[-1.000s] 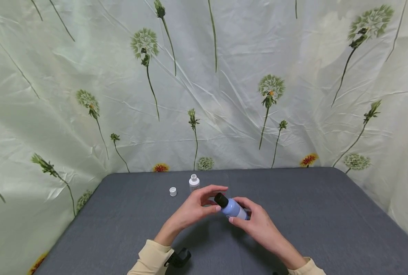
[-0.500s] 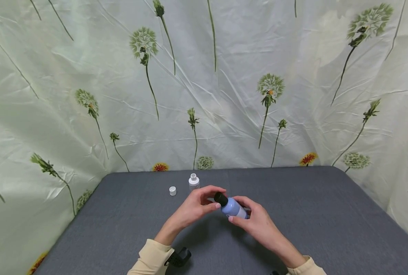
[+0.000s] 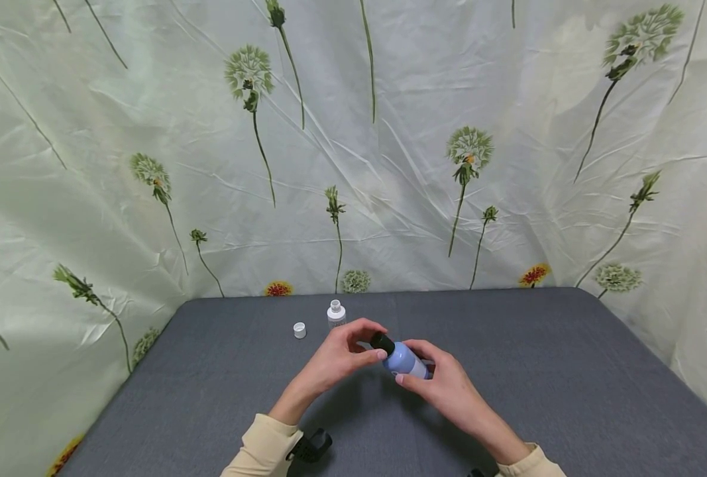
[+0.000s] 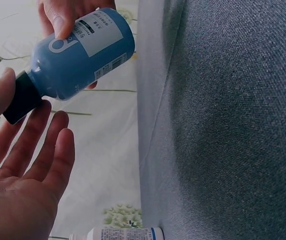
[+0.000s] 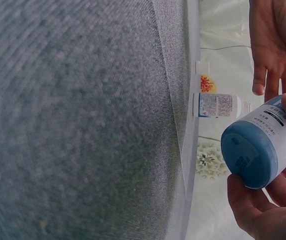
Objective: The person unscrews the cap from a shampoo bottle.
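Observation:
A blue bottle [image 3: 402,360] with a white label is held tilted above the table, its black cap [image 3: 381,342] pointing up and to the left. My right hand [image 3: 448,384] grips the bottle's body, thumb on the near side. At the neck end, my left hand [image 3: 338,358] pinches the black cap between thumb and fingers. The left wrist view shows the cap [image 4: 23,97] between that thumb and the fingertips, the other fingers spread. In the right wrist view the bottle's base [image 5: 248,155] faces the camera.
A small white bottle [image 3: 336,314] with an uncapped neck stands behind my left hand, partly hidden by it. Left of it on the dark grey table [image 3: 222,371] lies a white cap [image 3: 299,330]. A flower-printed curtain [image 3: 389,165] hangs behind the table.
My left hand's fingers have shifted slightly around the black cap, the thumb moving a little up and to the right. The right hand and bottle stay nearly still.

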Motion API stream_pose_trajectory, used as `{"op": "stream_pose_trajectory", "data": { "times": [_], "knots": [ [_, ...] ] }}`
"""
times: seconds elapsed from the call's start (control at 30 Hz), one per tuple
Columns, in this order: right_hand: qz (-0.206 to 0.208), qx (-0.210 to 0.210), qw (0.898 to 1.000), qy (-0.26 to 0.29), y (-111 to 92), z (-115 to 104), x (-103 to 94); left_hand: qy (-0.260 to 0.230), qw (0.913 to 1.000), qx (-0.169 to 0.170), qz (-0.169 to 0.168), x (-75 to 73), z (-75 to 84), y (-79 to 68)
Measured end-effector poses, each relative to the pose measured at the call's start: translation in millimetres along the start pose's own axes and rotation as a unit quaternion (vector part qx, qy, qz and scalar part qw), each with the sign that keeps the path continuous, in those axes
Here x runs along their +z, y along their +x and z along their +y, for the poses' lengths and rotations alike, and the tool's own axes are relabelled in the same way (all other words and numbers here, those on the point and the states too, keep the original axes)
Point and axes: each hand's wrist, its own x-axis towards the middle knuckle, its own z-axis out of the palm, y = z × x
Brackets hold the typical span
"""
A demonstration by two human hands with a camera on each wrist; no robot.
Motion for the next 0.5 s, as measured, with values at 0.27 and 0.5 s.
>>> {"op": "stream_pose_trajectory", "data": {
  "times": [0.27,0.5],
  "knots": [
    [-0.003,-0.001,1.0,0.003,-0.8,0.0,-0.6,-0.028,0.9975,0.051,-0.04,-4.2,0.3,-1.6],
    [0.0,0.005,1.0,0.0,-1.0,-0.2,-0.3,-0.048,0.9943,0.067,-0.067,-6.5,1.7,-2.6]
  ]
}}
